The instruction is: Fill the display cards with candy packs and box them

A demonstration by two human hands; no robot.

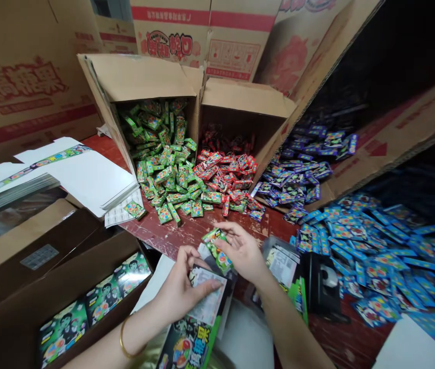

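Note:
Fingers of my left hand (pixel 177 289) are closed around an upright black-and-green candy box (pixel 186 341) printed with large characters. Its thumb presses on a pale printed card (pixel 211 302) at the upper part of that box. Just above the box's upper end, my right hand (pixel 246 253) pinches a small green candy packet (pixel 219 251) between thumb and fingers. Beyond both hands, loose green packets (pixel 171 174) spill from a carton, beside red packets (pixel 225 174) in another carton. Whether the black-and-green box holds anything inside is hidden by my hands and the card.
Purple packets (pixel 294 179) and blue packets (pixel 378 251) spill from cartons at the right. A black tape dispenser (pixel 320 282) stands beside a tray of printed cards (pixel 282 264). At lower left, a brown carton (pixel 2 312) holds several green printed boxes (pixel 104 297). White flat sheets (pixel 86 179) lie behind it.

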